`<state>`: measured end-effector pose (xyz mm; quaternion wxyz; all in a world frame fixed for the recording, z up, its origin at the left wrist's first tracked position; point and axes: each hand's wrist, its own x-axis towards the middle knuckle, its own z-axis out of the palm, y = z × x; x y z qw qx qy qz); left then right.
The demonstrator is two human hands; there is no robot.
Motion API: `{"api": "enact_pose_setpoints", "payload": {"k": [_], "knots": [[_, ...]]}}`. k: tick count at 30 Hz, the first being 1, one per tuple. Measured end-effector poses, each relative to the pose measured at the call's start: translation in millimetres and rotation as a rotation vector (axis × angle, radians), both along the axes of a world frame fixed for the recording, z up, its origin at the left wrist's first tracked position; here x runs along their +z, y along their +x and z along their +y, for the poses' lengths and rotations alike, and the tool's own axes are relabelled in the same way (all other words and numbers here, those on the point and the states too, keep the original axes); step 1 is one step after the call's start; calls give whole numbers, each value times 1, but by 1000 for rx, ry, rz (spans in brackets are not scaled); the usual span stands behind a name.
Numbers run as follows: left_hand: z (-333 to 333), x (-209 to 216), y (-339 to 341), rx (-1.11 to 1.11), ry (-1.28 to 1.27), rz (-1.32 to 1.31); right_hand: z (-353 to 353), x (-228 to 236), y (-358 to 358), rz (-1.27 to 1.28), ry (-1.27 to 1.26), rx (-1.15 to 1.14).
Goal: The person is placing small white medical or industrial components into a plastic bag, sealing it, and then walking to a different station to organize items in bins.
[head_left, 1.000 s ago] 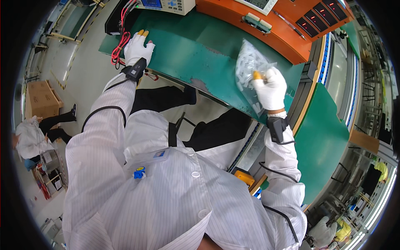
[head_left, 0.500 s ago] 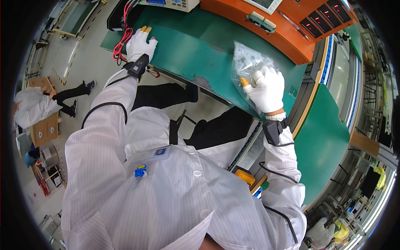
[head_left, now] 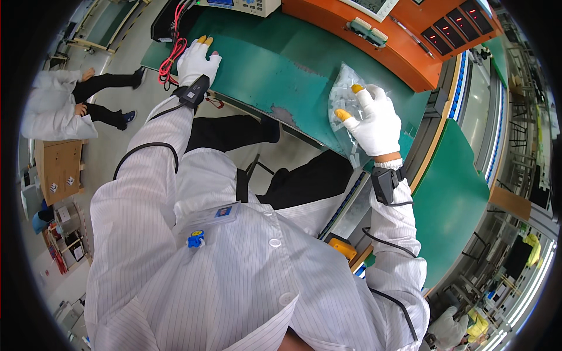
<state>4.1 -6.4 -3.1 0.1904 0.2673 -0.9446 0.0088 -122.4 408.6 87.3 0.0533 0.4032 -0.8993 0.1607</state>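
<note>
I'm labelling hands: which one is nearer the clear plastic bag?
Right. The right hand covers part of the clear plastic bag; the left hand is at the left end of the green bench, beside the red cables.

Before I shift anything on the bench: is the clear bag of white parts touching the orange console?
Apart. The head view shows a strip of green tabletop between the clear bag and the lower edge of the orange console.

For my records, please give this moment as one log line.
left white-gloved hand: beside red looped cables | right white-gloved hand: over clear plastic bag, white pieces inside
</note>
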Motion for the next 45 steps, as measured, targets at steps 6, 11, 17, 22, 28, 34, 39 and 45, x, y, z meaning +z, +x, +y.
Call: {"api": "enact_pose_setpoints", "payload": {"k": [6, 11, 17, 22, 28, 34, 39, 45], "knots": [[-2, 0, 1, 11, 15, 2, 12, -14, -19, -114, -297, -90], [-1, -2, -1, 28, 32, -24, 32, -34, -35, -779, -884, -256], [1, 3, 0, 32, 63, -31, 38, -39, -38, -1201, -1281, -194], [-1, 0, 0, 40, 60, -47, 47, -44, -39, -1379, -1463, -171], [2, 1, -2, 63, 53, -71, 46, -8, -40, -1076, -1301, -188], [-1, 2, 3, 49, 41, -53, 76, 48, -32, -689, -1093, -187], [1, 1, 0, 41, 63, -57, 77, 69, -20, -392, -984, -157], [0, 0, 0, 24, 45, -43, 83, 85, 46, -545, -1047, -201]]}}
